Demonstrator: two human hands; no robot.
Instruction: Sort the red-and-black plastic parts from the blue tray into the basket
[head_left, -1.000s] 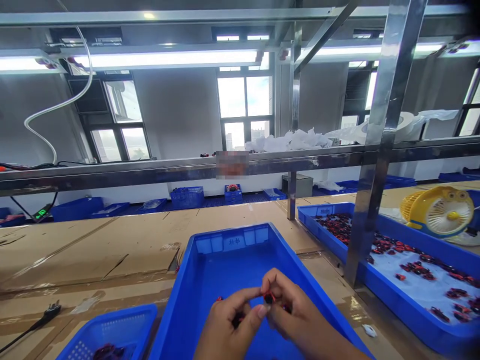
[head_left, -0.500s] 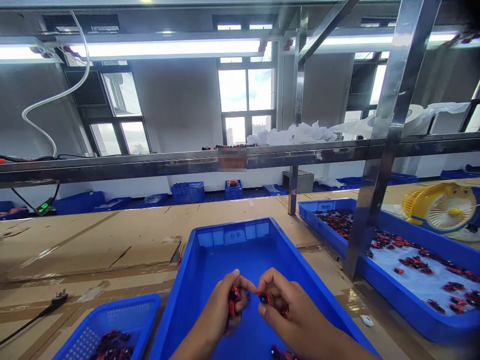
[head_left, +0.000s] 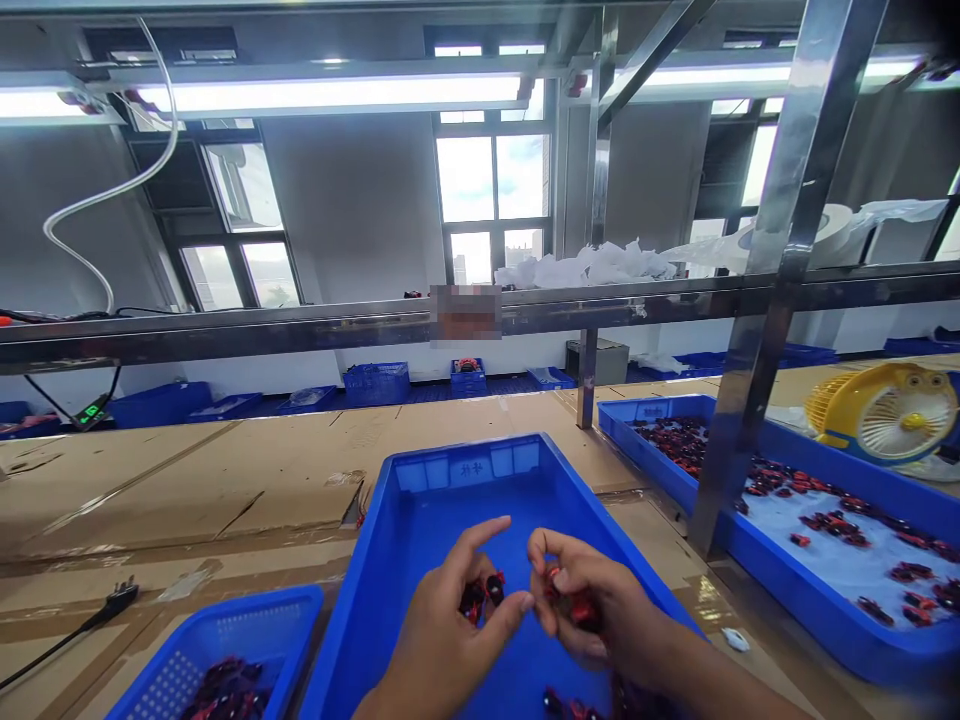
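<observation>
Above the large blue tray, my left hand curls its lower fingers around several small red-and-black parts, with thumb and forefinger spread apart. Just to its right, my right hand is closed on more red-and-black parts, its fingers and thumb bent over them. The left thumb tip comes close to the right fingers; whether they touch I cannot tell. More such parts lie in the near end of the tray, partly hidden below my right arm. Their exact kind is too small to make out.
A blue basket with red-and-black parts stands at left, near a black plug. At right, a long blue tray holds many parts on white lining. A steel post and yellow fan stand there. A steel rail crosses ahead.
My left thumb and forefinger have opened away from each other, showing the parts in that palm. My right hand has shifted slightly right and turned, still holding parts.
</observation>
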